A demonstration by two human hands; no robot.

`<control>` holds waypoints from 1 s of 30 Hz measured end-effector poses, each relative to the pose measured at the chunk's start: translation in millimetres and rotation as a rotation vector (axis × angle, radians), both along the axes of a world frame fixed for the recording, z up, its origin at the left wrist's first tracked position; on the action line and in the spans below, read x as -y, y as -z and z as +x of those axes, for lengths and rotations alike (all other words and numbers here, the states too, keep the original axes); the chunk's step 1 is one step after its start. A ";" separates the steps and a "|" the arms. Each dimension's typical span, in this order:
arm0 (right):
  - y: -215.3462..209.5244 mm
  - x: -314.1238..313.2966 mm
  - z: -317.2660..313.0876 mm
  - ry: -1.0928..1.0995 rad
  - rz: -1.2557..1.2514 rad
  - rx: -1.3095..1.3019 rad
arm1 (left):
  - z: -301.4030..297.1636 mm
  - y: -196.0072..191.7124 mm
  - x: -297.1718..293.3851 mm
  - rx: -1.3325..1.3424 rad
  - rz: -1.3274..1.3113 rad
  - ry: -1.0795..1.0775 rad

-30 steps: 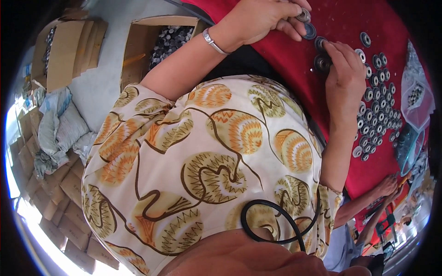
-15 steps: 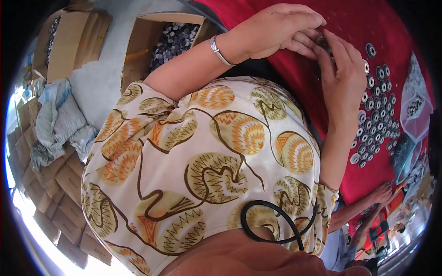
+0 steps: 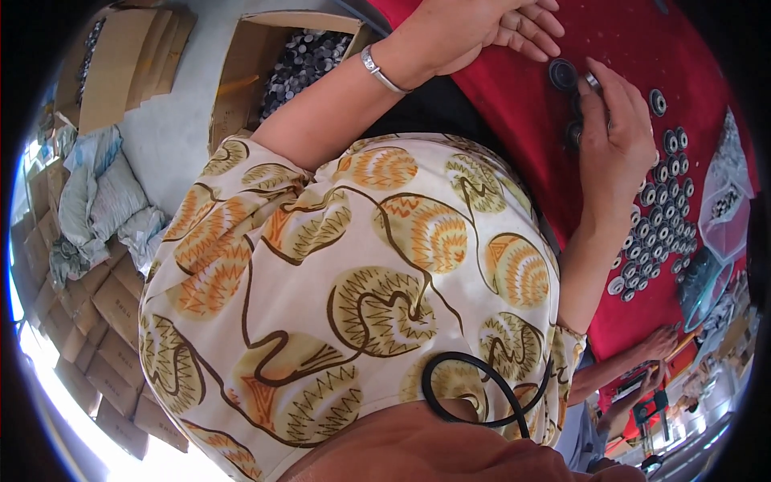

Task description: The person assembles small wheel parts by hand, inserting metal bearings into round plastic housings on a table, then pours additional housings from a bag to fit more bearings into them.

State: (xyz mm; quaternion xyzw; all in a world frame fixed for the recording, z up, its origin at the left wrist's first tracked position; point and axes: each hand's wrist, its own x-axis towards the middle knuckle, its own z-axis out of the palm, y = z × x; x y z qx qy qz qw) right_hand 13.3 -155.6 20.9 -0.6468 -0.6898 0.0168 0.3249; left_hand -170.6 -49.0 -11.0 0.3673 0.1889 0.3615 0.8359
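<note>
My left hand [image 3: 504, 30], with a silver bracelet on its wrist, is held over the red cloth at the upper edge, fingers apart and nothing in them. Between thumb and forefinger, my right hand [image 3: 620, 128] pinches a small silver metal ring [image 3: 593, 81], seen nearly edge-on. Just left of that ring is a dark round disc [image 3: 564, 75] with a raised rim. Another dark round piece [image 3: 573, 135] shows beside the right thumb, partly covered by the hand. Right of my right hand, several dark wheel-like pieces with pale metal centres [image 3: 660, 201] stand grouped on the cloth.
Clear plastic bags [image 3: 723, 201] with small parts lie at the table's right side. An open carton [image 3: 229, 88] of dark and grey discs stands to the left. Sacks [image 3: 112, 193] and stacked cardboard boxes [image 3: 112, 345] are farther left. Another person's hands [image 3: 660, 344] work at lower right.
My hands, close together before, have come apart. The left went up and away, opening out; the right moved slightly right and down. The dark disc now shows clearly between them.
</note>
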 end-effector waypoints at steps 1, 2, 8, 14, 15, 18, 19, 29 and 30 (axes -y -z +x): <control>0.7 -2.5 -3.8 -0.014 0.014 0.096 | -0.8 2.5 -0.5 0.032 -0.006 0.014; 1.5 -4.4 -6.1 -0.028 0.029 0.193 | -1.4 3.6 -0.5 0.030 -0.008 0.010; 4.1 3.5 -7.8 -0.112 -0.091 0.333 | -6.7 4.0 -0.4 0.102 -0.026 0.019; 1.6 9.7 2.0 -0.052 -0.023 0.068 | -7.8 3.5 -1.0 0.149 -0.043 0.066; 1.9 9.2 2.4 -0.040 -0.027 0.032 | -8.0 4.0 -0.9 0.124 -0.038 0.053; 2.0 7.3 -6.8 -0.051 -0.006 0.090 | -7.2 4.3 -0.1 0.110 -0.040 0.050; 1.5 7.7 -5.7 -0.051 -0.005 0.091 | -7.1 4.6 0.0 0.118 -0.047 0.049; 4.5 2.2 -7.7 -0.059 0.046 0.181 | -6.0 5.4 -0.2 0.133 -0.042 0.075; 3.1 1.5 -8.5 -0.064 0.047 0.237 | -6.4 5.2 0.2 0.131 -0.036 0.069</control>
